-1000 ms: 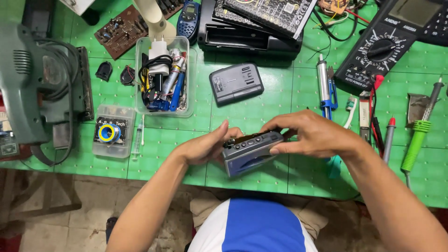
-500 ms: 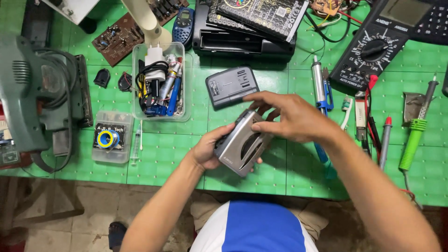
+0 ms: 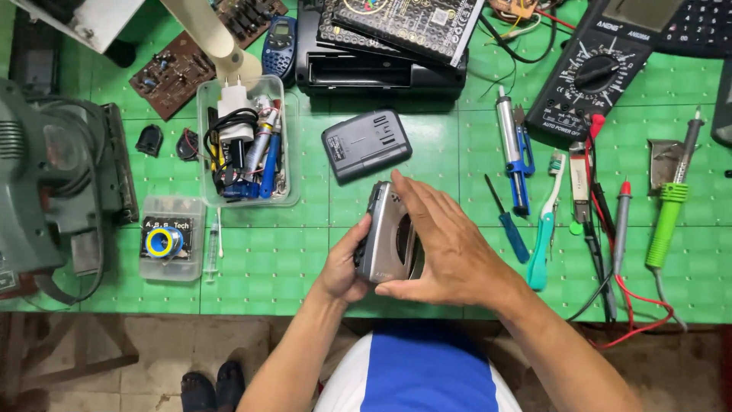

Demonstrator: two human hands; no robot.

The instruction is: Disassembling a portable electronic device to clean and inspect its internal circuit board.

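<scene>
One silver cassette player is held above the green table at the centre of the frame, and one dark grey device is seen just above it. The player is gripped from the left side by the left hand. The right hand is laid flat over its front, fingers stretched to the upper left; two clear plastic boxes are counted at the left.

cassette player between both hands, battery pack just behind it, parts tub to the left, screwdriver and multimeter off right
</scene>
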